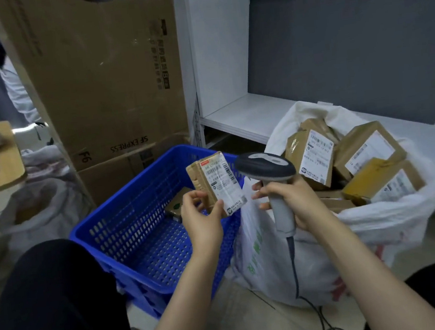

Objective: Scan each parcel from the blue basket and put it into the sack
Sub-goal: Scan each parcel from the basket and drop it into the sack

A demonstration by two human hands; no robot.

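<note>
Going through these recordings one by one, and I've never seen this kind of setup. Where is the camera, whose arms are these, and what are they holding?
No robot here: one wide-angle camera sits on a person's head, looking down at their own bare hands. The left hand holds up a small parcel with a printed label. The right hand grips a corded handheld scanner beside it. Under the left hand is the blue basket, with a second parcel lying inside. On the right stands the white sack, already holding several boxed parcels. A large cardboard box stands behind the basket.
</note>
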